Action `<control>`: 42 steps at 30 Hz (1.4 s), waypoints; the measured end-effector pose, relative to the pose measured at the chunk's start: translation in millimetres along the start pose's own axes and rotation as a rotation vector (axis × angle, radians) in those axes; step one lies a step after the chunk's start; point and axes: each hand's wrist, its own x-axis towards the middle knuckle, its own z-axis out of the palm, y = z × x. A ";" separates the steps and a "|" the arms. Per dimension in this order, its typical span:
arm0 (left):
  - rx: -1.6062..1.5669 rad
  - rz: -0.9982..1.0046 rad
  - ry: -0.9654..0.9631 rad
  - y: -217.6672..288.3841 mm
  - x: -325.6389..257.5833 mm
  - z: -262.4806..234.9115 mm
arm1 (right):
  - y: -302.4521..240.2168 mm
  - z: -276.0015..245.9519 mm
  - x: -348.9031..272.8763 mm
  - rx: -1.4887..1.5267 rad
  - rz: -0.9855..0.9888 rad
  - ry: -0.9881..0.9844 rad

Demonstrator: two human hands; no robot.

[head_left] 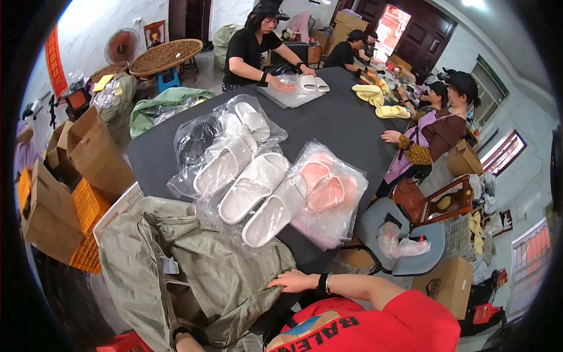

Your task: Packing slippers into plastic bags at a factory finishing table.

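A large grey-green woven sack [234,287] with a gaping mouth lies in front of me, against the near edge of the dark table. My right hand [293,280] grips the sack's right side, fingers closed over the fabric. Of my left arm only the wrist with a dark band shows at the bottom; the left hand is hidden by the sack. Just beyond, on the table, lie white slide sandals [255,188] in clear plastic bags. Beside them is a pink pair of slides [329,186] on a stack of clear bags.
Across the dark table [328,126], a co-worker handles white slides [314,84] on a plastic bag. Yellow slides [375,97] sit near other workers at the right. Cardboard boxes [97,152] and an orange crate [88,223] stand left; a grey chair [375,226] stands right.
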 end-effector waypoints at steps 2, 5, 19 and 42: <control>-0.054 0.018 -0.005 -5.0 -11.3 5.3 | -0.2 0.7 0.5 -0.008 0.000 -0.028; -0.180 -0.030 0.047 -35.9 -51.9 11.8 | -9.0 0.3 0.9 -0.021 -0.026 0.008; -0.729 -0.491 0.695 22.7 -154.6 -13.1 | -20.0 -12.2 -4.8 0.008 -0.146 -0.014; -0.639 0.680 0.305 286.7 35.9 8.0 | 21.1 14.2 -29.6 -0.250 -0.273 0.111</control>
